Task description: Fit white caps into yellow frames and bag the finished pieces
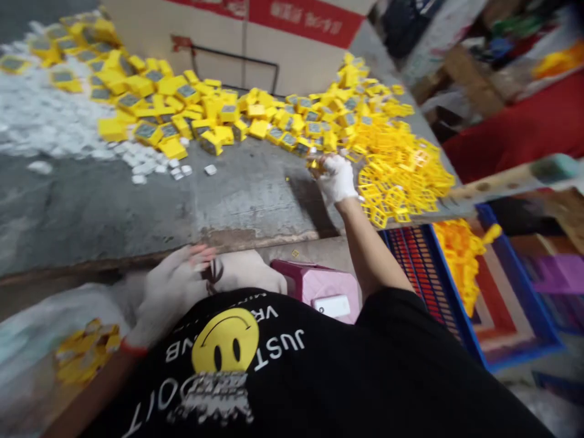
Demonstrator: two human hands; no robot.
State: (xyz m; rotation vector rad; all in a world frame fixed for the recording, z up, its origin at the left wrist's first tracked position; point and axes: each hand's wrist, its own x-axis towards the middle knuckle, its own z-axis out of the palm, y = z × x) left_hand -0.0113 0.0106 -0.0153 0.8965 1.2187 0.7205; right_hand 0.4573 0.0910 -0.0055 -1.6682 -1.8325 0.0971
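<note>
My right hand, in a white glove with bare fingertips, is over the worktable between yellow blocks and frames. Its fingers are curled together; a bit of yellow shows at the tips, too blurred to name. Beside it lies a heap of yellow window-like plastic frames. Just beyond the fingers runs a long pile of yellow plastic blocks with grey faces. My left hand, also gloved, is low by the table's near edge, fingers stretched out and nothing visible in them.
Small white plastic pieces cover the table's left side. A large carton stands behind the blocks on the grey table. Below are a pink stool with a phone, a blue crate with yellow parts, and a plastic bag.
</note>
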